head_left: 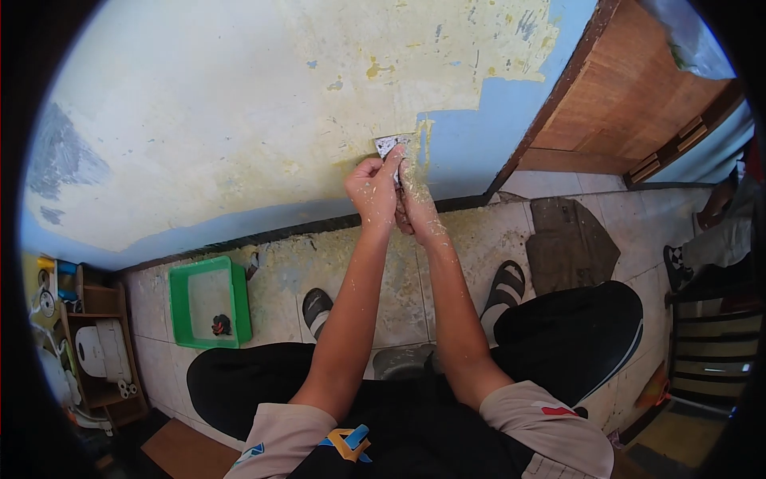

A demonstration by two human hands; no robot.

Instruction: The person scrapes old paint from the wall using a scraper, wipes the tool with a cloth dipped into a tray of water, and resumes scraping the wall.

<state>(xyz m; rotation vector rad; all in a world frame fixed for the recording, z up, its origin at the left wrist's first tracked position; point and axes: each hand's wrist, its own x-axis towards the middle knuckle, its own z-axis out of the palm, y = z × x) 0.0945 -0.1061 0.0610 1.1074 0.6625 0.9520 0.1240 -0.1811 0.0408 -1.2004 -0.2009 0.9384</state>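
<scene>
A paint scraper (389,144) with a flat, paint-flecked metal blade is held against the wall (263,104), its edge at the peeling paint. My right hand (419,199), dusted with pale flakes, is wrapped round its handle, which is mostly hidden. From the other side, my left hand (372,190) is closed on the scraper, the thumb along the blade. Right of the blade runs a ragged yellowish strip beside blue paint (463,136). Most of the wall to the left is bared to a cream colour.
Paint flakes cover the tiled floor (375,279) along the wall. A green plastic tub (242,307) holds a small dark object. A brown cloth (566,243) lies at right, near a wooden door (610,88). Shelves (100,343) stand left; another person's foot (678,267) shows right.
</scene>
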